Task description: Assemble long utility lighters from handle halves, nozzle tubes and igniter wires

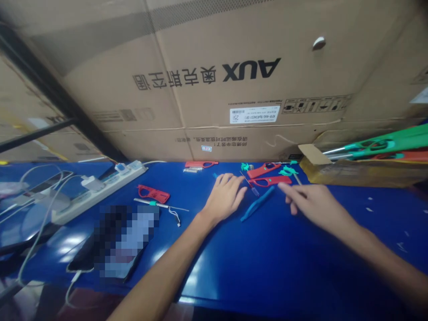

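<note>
My left hand [224, 196] lies flat on the blue table [267, 254] with its fingers spread, holding nothing. Its fingertips reach toward a small screwdriver [250, 185]. My right hand [310, 200] rests on the table to the right, fingers stretched out, the index finger pointing at a red plastic handle shell [269, 181]. A second red shell [264, 170] lies just behind it. A blue plastic strip [257, 203] lies between my two hands. Small teal parts [287, 170] sit beside the red shells.
A large cardboard box [217, 76] stands along the back of the table. An open carton [361, 171] at right holds long green and red tools. At left lie a power strip [100, 189] with cables, a phone [113, 243], another red shell [154, 193] and a metal rod [160, 205].
</note>
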### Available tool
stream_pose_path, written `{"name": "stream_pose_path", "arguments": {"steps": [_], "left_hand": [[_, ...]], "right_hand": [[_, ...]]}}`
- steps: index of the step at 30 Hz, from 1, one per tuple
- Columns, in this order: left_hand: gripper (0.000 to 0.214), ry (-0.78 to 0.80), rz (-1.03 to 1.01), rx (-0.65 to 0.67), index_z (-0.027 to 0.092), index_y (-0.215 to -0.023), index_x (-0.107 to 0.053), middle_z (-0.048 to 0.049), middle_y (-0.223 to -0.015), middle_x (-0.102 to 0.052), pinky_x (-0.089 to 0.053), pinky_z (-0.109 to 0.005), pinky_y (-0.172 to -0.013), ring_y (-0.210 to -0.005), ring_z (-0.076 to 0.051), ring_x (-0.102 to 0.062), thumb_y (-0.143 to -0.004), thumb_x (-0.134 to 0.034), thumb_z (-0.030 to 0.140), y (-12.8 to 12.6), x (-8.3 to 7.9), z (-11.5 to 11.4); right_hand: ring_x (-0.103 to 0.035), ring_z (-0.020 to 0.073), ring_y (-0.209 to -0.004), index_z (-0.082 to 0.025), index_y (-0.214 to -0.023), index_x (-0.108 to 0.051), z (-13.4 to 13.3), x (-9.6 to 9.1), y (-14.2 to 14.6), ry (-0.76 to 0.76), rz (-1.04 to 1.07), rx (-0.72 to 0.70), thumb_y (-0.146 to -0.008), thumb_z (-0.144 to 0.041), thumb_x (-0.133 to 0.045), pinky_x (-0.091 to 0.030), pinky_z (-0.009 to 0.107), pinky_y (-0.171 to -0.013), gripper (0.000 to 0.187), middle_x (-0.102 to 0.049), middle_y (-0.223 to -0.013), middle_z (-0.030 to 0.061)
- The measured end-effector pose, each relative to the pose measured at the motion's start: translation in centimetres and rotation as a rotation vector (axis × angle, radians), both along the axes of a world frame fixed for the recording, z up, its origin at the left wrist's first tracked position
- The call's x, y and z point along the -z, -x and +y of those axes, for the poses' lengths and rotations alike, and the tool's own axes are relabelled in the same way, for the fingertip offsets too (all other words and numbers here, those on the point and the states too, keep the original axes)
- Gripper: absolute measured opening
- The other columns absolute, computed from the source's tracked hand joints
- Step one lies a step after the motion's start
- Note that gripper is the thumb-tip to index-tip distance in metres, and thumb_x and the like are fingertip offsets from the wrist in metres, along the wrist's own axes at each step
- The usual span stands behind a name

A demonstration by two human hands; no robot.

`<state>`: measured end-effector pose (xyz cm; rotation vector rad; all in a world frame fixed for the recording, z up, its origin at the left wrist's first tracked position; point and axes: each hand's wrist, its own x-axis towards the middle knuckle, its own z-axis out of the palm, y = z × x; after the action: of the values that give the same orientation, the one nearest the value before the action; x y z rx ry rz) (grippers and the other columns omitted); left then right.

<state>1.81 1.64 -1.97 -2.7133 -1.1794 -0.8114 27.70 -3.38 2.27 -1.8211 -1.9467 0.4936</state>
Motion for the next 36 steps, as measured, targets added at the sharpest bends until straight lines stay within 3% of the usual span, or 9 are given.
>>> {"name": "stream_pose_path", "arguments": {"steps": [2, 4, 7, 11, 16, 21, 27, 32, 36], "left_hand": [[0.044, 0.046, 0.022, 0.099, 0.017, -0.118, -0.065, -0.0069, -0.119, -0.07, -0.04, -0.045, -0.104, -0.113, -0.025, -0.056, -0.106, -0.039, 0.051, -0.4, -0.2, -0.7], [0.053, 0.042, 0.044, 0.121, 0.017, -0.119, -0.065, -0.0085, -0.125, -0.066, -0.036, -0.048, -0.108, -0.118, -0.027, -0.053, -0.101, -0.043, 0.062, -1.1, -0.1, -1.6], [0.057, 0.05, 0.062, 0.171, 0.015, -0.116, -0.066, -0.0098, -0.126, -0.064, -0.036, -0.048, -0.109, -0.118, -0.027, -0.053, -0.097, -0.048, 0.066, -1.9, 0.2, -2.5], [0.043, 0.099, 0.096, 0.217, 0.015, -0.112, -0.067, -0.01, -0.122, -0.063, -0.039, -0.05, -0.106, -0.114, -0.028, -0.053, -0.1, -0.053, 0.054, -2.1, 0.0, -3.0], [0.031, 0.179, 0.084, 0.437, 0.019, -0.128, -0.062, -0.0082, -0.128, -0.061, -0.032, -0.048, -0.118, -0.128, -0.027, -0.048, -0.102, -0.054, 0.034, -2.2, -0.5, -3.7], [0.036, 0.218, 0.0, 0.464, 0.02, -0.131, -0.06, -0.0088, -0.133, -0.061, -0.034, -0.047, -0.119, -0.133, -0.026, -0.047, -0.103, -0.054, 0.041, -2.6, -0.1, -3.6], [0.026, 0.249, -0.078, 0.409, 0.022, -0.122, -0.064, -0.0069, -0.128, -0.065, -0.042, -0.043, -0.111, -0.129, -0.022, -0.052, -0.106, -0.048, 0.034, -1.8, 0.2, -2.2], [0.026, 0.154, -0.115, 0.334, 0.02, -0.129, -0.058, -0.0087, -0.134, -0.063, -0.045, -0.043, -0.108, -0.126, -0.022, -0.055, -0.107, -0.046, 0.027, -1.4, -0.3, -1.8], [0.035, -0.101, -0.18, 0.297, 0.017, -0.138, -0.049, -0.0126, -0.149, -0.053, -0.041, -0.046, -0.116, -0.143, -0.024, -0.045, -0.104, -0.05, 0.022, -2.0, -1.2, -2.9]], "right_hand": [[-0.069, 0.0266, -0.068, -0.024, -0.076, -0.067, 1.3, -0.1, -1.8, -0.193, -0.194, 0.14, -0.098, -0.068, -0.024, -0.043, 0.036, -0.064, 0.066, -0.073, -0.072, 0.0086], [-0.07, 0.031, -0.076, -0.022, -0.085, -0.067, 2.4, 0.4, -4.0, -0.246, -0.321, 0.216, -0.1, -0.062, -0.017, -0.041, 0.038, -0.065, 0.066, -0.074, -0.081, 0.0131], [-0.068, 0.0313, -0.072, -0.022, -0.084, -0.067, 3.2, 1.4, -7.2, -0.145, -0.342, 0.236, -0.098, -0.066, -0.023, -0.041, 0.039, -0.065, 0.064, -0.072, -0.075, 0.0132], [-0.065, 0.0246, -0.069, -0.022, -0.068, -0.059, 2.6, 1.8, -9.3, 0.171, -0.224, 0.047, -0.095, -0.075, -0.031, -0.045, 0.037, -0.072, 0.065, -0.068, -0.068, 0.0083], [-0.064, 0.0228, -0.068, -0.023, -0.068, -0.055, 1.6, 1.7, -7.9, 0.235, -0.318, 0.006, -0.09, -0.074, -0.044, -0.041, 0.033, -0.063, 0.057, -0.069, -0.071, 0.0053], [-0.065, 0.0235, -0.068, -0.024, -0.071, -0.06, 1.4, 1.0, -8.3, 0.165, -0.289, -0.065, -0.093, -0.054, -0.046, -0.041, 0.032, -0.062, 0.04, -0.069, -0.072, 0.0051], [-0.062, 0.0243, -0.066, -0.024, -0.075, -0.058, 0.7, -1.6, -9.6, -0.166, -0.125, 0.101, -0.1, -0.059, -0.03, -0.044, 0.037, -0.068, 0.051, -0.066, -0.07, 0.0056], [-0.065, 0.023, -0.08, -0.023, -0.082, -0.064, 0.1, -1.9, -6.6, -0.275, 0.082, 0.037, -0.102, -0.055, -0.037, -0.046, 0.035, -0.076, 0.046, -0.07, -0.084, 0.0067], [-0.064, 0.0202, -0.076, -0.024, -0.079, -0.064, -0.5, -0.5, -2.8, -0.235, 0.16, -0.156, -0.104, -0.049, -0.041, -0.045, 0.034, -0.077, 0.043, -0.07, -0.08, 0.0029]]}}
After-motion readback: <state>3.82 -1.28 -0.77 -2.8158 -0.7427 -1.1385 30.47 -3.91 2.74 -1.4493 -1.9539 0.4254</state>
